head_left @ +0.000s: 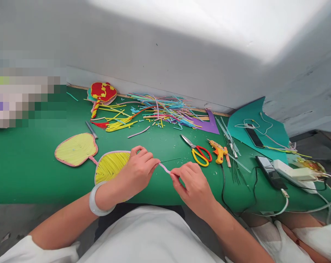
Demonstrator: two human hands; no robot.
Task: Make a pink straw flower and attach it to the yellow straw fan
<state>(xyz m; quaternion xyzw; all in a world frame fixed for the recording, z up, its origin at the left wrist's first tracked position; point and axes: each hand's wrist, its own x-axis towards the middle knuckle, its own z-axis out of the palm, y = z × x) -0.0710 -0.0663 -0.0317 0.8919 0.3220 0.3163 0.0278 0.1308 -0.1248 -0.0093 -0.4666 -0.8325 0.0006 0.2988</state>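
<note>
My left hand (138,170) rests on a yellow fan-shaped piece with a pink rim (110,166) and pinches one end of a pink strip (164,168). My right hand (191,184) pinches the other end of that strip just above the green table (23,164). The strip runs between the two hands. A second yellow fan shape (76,149) lies to the left, joined by a short pink stem. I wear a pale bangle (96,204) on the left wrist.
Scissors with red and yellow handles (199,151) and a yellow glue gun (218,150) lie right of my hands. A heap of coloured strips (160,109) and a red and yellow fan (103,92) sit near the wall. Phones, a power strip (292,171) and cables lie far right.
</note>
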